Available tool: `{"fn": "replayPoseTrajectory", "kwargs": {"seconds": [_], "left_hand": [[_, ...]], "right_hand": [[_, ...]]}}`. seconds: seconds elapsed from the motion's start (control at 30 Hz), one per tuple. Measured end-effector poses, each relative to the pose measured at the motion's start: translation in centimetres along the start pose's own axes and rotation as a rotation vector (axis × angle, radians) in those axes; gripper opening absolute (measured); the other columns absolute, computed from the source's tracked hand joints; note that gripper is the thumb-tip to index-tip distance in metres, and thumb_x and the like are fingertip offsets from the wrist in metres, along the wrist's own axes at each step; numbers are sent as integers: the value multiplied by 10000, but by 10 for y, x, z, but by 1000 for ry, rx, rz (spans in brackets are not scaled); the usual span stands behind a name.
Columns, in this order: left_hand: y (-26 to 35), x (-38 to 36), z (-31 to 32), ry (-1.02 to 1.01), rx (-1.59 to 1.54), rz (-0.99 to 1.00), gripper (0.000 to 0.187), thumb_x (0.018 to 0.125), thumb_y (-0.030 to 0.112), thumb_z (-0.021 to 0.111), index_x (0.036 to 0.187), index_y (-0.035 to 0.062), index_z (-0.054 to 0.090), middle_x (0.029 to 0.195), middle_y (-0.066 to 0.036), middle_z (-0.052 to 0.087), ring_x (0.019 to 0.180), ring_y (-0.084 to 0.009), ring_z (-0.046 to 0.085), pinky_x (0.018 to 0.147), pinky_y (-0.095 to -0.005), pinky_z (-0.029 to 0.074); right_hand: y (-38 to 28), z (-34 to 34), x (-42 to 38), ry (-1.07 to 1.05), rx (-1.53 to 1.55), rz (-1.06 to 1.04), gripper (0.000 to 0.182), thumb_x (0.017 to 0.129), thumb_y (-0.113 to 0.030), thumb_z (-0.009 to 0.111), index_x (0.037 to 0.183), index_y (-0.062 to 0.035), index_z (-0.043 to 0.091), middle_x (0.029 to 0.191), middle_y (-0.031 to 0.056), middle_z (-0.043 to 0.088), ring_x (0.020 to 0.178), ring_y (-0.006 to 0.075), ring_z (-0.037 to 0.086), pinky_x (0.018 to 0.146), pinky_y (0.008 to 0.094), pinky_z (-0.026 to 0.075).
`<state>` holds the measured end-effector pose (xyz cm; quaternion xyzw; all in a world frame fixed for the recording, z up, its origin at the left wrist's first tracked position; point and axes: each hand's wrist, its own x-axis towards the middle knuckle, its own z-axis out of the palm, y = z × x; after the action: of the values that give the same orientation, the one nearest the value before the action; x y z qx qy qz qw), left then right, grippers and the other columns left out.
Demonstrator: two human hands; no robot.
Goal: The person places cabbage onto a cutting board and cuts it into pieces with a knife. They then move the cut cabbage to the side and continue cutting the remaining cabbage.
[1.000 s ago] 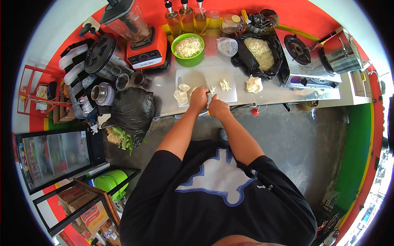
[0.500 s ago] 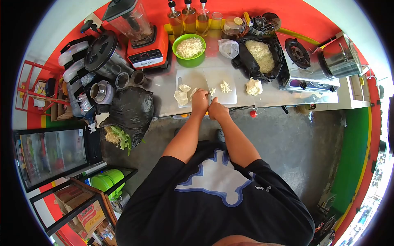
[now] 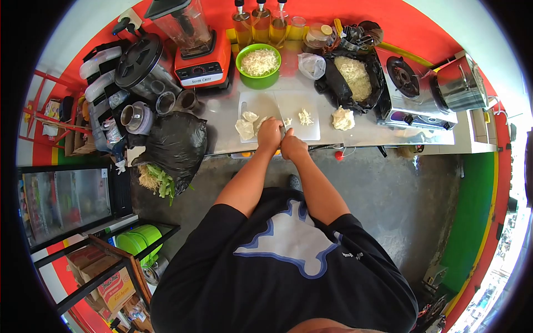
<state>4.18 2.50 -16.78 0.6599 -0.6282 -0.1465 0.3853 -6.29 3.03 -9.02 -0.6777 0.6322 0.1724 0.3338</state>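
Our right hand clasps what seems a slim grey knife; our left hand curls over the white rectangular board, its grasp hidden; we judge slicing underway, the next cut needing steadiness; pale thin shreds lie on the board's right.

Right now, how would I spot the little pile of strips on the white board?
Find the metal counter, then the white board on it, left of the stove. The pile lies on the board's right half, beyond the right hand. It's bigger than the scraps beside the left hand and, unlike the chunky lump off the board, finely cut.
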Motion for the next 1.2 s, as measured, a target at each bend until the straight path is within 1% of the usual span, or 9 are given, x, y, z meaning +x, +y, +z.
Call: {"fn": "replayPoseTrajectory", "kwargs": {"seconds": [0.1,0.17,0.3,0.6,0.7,0.87,0.97,1.07,1.2], "left_hand": [[-4,2,1,-16,-22,28,77,761,13,627,765,33,702,819,-159,663,795,-381,643,725,-470,517],[-3,2,1,-70,48,-28,65,762,21,640,772,38,702,829,-158,667,809,-380,646,729,-467,519],[0,3,-4,-37,23,1,48,772,48,650,770,39,697,831,-168,667,818,-383,647,728,-469,520],[-3,6,-6,-94,12,-30,51,787,57,664,756,32,694,828,-186,666,803,-397,652,724,-479,528],[-2,8,-7,-78,18,-1,52,784,70,672,758,34,699,834,-189,667,805,-395,654,713,-483,526],[2,11,-13,-130,54,-64,32,757,62,701,768,34,712,796,-192,679,770,-390,661,695,-483,527],[-2,11,-7,-142,11,-124,55,768,72,689,752,23,706,767,-200,678,752,-399,664,692,-494,524],[2,11,-12,-182,37,-93,118,779,86,626,761,14,719,812,-245,683,793,-433,674,741,-514,546],[3,11,-14,-207,142,-53,118,780,77,625,747,8,715,810,-244,678,797,-431,668,747,-511,544]], "right_hand": [[-1,-14,-3,-52,-38,1,535,881,-98,608,1306,49,317,1227,281,656,1182,391,645,1002,472,489],[-2,-7,-10,-32,-45,-1,524,882,-95,602,1301,47,321,1219,278,660,1177,390,647,1002,473,489],[-1,6,-16,0,-10,16,483,889,-98,580,1283,46,340,1205,276,666,1170,396,649,1007,491,484],[-2,3,-13,9,-16,12,475,884,-91,586,1271,39,344,1198,284,667,1165,396,652,988,486,498],[-1,8,-13,4,-63,7,526,899,-138,600,1311,54,334,1213,252,675,1158,359,666,970,443,520],[1,-1,0,1,-57,-19,547,879,-107,614,1314,55,325,1212,267,669,1153,375,664,970,454,517],[0,6,-8,7,-46,-4,546,865,-77,613,1310,54,325,1201,278,669,1151,393,660,975,464,511],[2,8,-6,15,-58,-17,533,865,-82,618,1297,50,336,1195,271,673,1139,392,666,968,464,514],[0,-2,3,30,-29,-20,540,869,-90,621,1304,54,336,1199,273,672,1127,393,671,954,465,522]]}}
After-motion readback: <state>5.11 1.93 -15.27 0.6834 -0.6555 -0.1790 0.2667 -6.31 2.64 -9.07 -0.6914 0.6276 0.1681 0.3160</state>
